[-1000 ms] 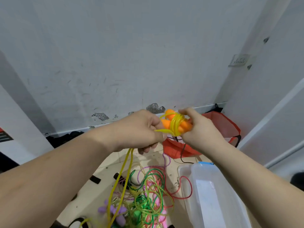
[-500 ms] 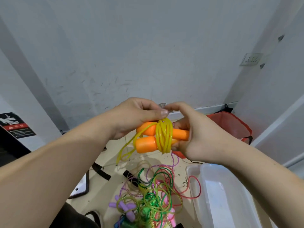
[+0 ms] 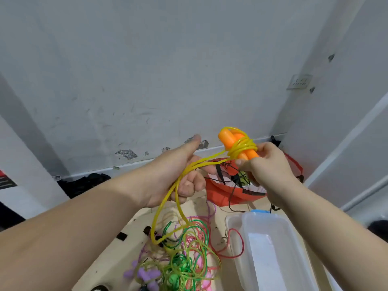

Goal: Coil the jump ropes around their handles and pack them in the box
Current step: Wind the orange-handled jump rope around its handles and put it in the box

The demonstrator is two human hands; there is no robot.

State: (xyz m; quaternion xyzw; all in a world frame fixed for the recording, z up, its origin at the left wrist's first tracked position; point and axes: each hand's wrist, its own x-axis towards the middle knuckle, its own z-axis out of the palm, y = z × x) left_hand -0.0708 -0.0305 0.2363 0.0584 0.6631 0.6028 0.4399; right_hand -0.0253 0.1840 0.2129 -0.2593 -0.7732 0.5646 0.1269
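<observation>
One big scuffed grey-white wall (image 3: 147,80) fills the top, w/ pale floor (image 3: 117,255) below. Clear plastic box (image 3: 279,223) sits open at lower R on the floor. Red bag (image 3: 218,192) lies by the wall, beyond the box. Tangle of loose ropes (image 3: 189,259) (green, pink, yellow, purple) lies on the floor just L of the box. L hand (image 3: 174,177) is raised, thumb straight, other fingers curled round two strands of the yellow rope (image 3: 244,146), which hang down to the tangle. R hand (image 3: 266,166) grips the lower end of the two orange handles (image 3: 228,139), held side by side and tilted up-left, w/ several rope turns wrapped round their middle.
</observation>
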